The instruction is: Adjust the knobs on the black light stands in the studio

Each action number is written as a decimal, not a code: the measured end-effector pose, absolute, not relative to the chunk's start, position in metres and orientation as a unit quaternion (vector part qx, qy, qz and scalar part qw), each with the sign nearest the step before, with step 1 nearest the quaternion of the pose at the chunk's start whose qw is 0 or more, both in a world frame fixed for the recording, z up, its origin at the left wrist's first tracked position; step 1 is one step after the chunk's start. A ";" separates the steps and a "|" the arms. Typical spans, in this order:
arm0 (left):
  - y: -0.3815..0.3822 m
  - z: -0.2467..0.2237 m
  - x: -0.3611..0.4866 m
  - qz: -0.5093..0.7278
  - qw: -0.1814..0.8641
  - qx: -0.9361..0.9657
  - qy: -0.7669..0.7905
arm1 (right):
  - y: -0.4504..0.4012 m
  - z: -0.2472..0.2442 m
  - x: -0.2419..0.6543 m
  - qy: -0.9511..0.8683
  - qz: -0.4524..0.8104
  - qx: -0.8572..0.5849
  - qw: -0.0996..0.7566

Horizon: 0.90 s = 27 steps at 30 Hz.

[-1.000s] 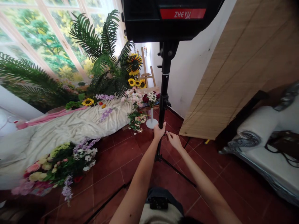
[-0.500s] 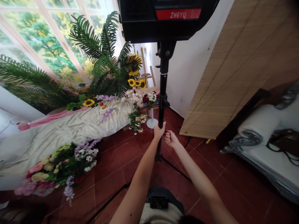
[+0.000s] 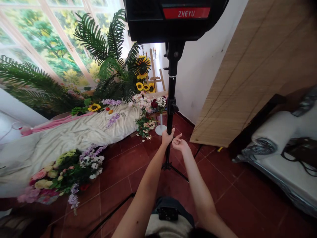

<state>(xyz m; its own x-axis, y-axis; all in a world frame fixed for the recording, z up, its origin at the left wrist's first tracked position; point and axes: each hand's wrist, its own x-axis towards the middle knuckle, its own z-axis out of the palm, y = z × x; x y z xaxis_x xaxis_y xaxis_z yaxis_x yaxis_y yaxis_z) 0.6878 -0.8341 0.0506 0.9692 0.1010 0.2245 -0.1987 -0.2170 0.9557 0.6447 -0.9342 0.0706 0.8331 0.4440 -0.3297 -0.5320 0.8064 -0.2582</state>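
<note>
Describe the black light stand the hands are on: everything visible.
The light stand is a slim black pole, metal by its look, standing upright on red floor tiles. A clamp collar with a knob sits partway up; thin tripod legs spread at its foot. A black lamp head with a red ZHEYU label tops it. The left hand grips the pole; the right hand is beside it, contact unclear.

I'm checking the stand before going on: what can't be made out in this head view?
- Light head: its top is cut off by the upper edge.
- Stand pole: the left hand covers the part in its grip.
- Right hand: whether it touches a knob is too small to tell.
- Stand legs: partly hidden behind the forearms.
</note>
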 end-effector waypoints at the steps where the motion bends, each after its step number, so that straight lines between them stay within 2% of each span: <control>1: -0.834 0.051 0.687 0.115 0.625 0.771 -0.036 | -0.933 0.072 0.645 0.148 0.228 -0.146 0.951; 5: -0.832 0.054 0.684 0.108 0.617 0.778 -0.035 | -0.931 0.079 0.644 0.164 0.154 -0.161 0.961; 11: -0.832 0.056 0.682 0.098 0.649 0.753 -0.045 | -0.933 0.089 0.635 0.129 0.137 -0.263 0.946; 18: -0.825 0.057 0.665 0.101 0.717 0.683 -0.097 | -0.950 0.100 0.617 0.133 0.211 -0.154 0.956; 23: -0.758 -0.004 0.593 0.054 0.717 0.694 -0.034 | -0.940 0.091 0.616 0.178 0.169 -0.140 0.959; 27: -0.665 -0.082 0.490 -0.154 0.619 0.766 0.084 | -0.916 0.077 0.614 0.175 0.122 -0.224 0.951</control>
<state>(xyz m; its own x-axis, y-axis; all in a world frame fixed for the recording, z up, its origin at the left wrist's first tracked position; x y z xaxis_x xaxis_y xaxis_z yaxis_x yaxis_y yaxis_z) 0.4900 -0.6648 -0.0820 0.9385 -0.0619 -0.3398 0.3191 -0.2207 0.9217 0.6141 -0.9161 0.0768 0.9091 0.1538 -0.3872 -0.3106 0.8696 -0.3838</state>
